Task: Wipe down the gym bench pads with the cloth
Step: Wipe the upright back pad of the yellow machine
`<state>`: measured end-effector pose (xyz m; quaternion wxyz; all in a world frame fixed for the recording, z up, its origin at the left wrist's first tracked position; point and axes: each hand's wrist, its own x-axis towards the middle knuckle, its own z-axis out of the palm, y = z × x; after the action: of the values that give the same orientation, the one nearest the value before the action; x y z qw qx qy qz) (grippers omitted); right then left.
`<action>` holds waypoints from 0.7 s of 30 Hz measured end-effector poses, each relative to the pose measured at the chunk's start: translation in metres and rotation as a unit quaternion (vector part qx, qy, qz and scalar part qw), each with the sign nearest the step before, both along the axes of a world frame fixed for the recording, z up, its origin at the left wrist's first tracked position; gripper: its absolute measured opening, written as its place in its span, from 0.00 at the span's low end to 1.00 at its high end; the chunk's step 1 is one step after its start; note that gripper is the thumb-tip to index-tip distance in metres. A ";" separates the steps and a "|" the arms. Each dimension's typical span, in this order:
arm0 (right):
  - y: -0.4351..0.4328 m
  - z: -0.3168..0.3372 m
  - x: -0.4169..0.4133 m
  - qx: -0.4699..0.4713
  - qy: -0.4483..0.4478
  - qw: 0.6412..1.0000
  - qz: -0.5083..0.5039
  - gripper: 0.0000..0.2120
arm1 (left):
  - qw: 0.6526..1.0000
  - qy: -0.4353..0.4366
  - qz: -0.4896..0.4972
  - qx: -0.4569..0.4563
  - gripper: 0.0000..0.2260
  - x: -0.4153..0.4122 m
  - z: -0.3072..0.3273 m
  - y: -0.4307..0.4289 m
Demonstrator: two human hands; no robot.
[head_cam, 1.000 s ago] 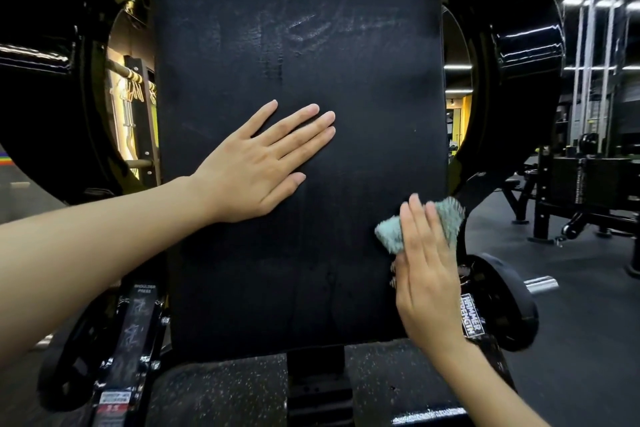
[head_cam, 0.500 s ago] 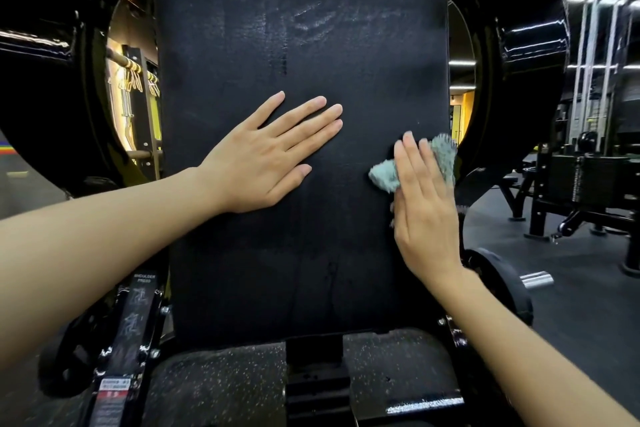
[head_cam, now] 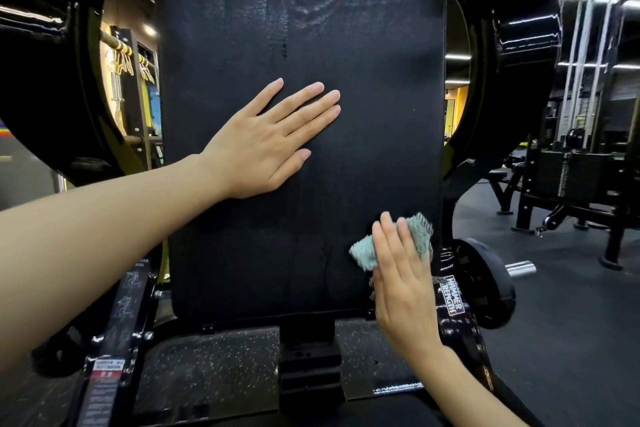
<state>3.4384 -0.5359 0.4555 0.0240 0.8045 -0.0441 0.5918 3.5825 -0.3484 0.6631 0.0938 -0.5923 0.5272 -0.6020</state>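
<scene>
My right hand (head_cam: 403, 284) presses the cloth (head_cam: 362, 255) with straight fingers at the pad's (head_cam: 346, 45) lower right edge. My left hand (head_cam: 263, 149) lies flat mid-pad. The cloth isn't pinched, so it could slip off the edge.

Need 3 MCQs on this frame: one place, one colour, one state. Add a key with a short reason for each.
1. Where on the back pad is the cloth?
A. upper left corner
B. lower right edge
C. top centre

2. What colour is the cloth?
A. red
B. teal
C. white

3. How does the left hand lie?
A. flat on the pad, fingers straight
B. curled round a bar
C. gripping the cloth

Key:
1 B, the right hand presses it near the pad's lower right edge.
2 B, its fibres show teal.
3 A, palm and straight fingers rest on the pad.
</scene>
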 end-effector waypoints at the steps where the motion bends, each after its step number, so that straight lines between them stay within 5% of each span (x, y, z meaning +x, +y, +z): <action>1: 0.000 -0.010 -0.002 -0.009 0.012 1.000 0.001 0.28 | 1.000 0.001 0.000 -0.002 0.26 0.000 -0.001 0.000; 12: 0.000 -0.013 0.000 -0.039 0.014 0.999 -0.008 0.29 | 1.000 0.004 0.002 0.001 0.26 -0.001 -0.009 0.001; 21: 0.025 0.050 0.026 0.051 -0.053 0.997 0.005 0.25 | 1.000 0.015 -0.007 0.025 0.26 -0.001 -0.019 0.007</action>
<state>3.4645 -0.5111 0.5057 -0.0225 0.7726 -0.0712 0.6305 3.5813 -0.3417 0.6441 0.0969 -0.5951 0.5476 -0.5802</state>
